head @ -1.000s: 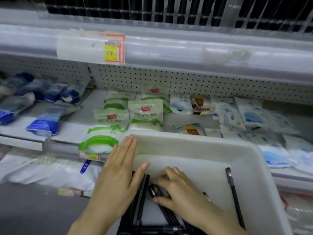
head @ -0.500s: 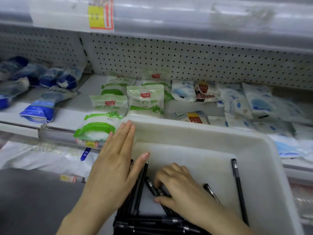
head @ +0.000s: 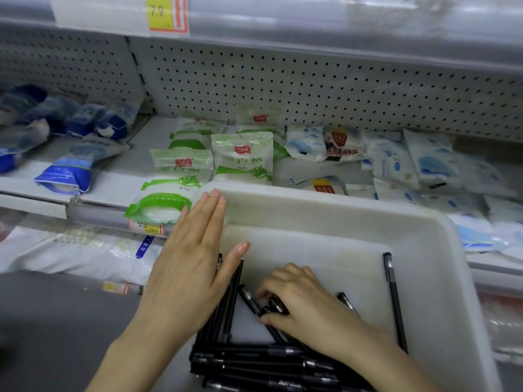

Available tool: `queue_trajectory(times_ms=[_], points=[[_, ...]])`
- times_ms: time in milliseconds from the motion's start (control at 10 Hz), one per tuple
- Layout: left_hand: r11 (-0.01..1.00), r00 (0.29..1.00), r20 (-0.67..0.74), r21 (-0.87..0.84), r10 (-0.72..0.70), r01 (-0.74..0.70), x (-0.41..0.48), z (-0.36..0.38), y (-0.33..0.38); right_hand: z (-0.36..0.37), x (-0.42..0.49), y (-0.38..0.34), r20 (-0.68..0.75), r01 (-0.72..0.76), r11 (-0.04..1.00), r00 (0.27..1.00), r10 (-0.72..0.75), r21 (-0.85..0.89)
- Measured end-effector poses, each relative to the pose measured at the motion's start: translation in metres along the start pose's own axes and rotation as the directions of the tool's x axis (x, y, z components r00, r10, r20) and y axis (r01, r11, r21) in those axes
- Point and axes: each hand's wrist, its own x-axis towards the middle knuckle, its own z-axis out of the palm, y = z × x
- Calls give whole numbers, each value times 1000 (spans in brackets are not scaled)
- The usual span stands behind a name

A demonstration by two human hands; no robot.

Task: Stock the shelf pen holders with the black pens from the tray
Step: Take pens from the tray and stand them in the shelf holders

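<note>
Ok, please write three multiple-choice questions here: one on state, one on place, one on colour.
1. The left hand is: A) flat, fingers straight B) fisted C) gripping a pen
2. In the white plastic tray, the single black pen lies: A) under that hand B) across the middle C) along the right wall
3. The paper price label reading 7.9 is mostly: A) blue B) yellow C) green
Answers: A, straight fingers at the tray's left wall; C, apart from the black pens the right hand pinches; B, yellow ground.
</note>
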Motion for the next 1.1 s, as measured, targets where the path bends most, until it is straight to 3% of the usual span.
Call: queue_trajectory(times_ms=[700,800,1000,1100], points=[[1000,1000,-24,28,0,1,0,1,1,15,13,-2,-67,-34,997,997,39,72],[1000,999,-44,28,7,-6,0,1,1,12,12,-2,-66,-54,975,995,70,217],[1000,1000,-17,-10,15,-15,1,-1,1,-9,5,2,-106,-71,749,977,186,659],[993,999,-8,-111,35,-36,4,-15,6,-34,-5,-1,-181,-39,681,951,249,731]])
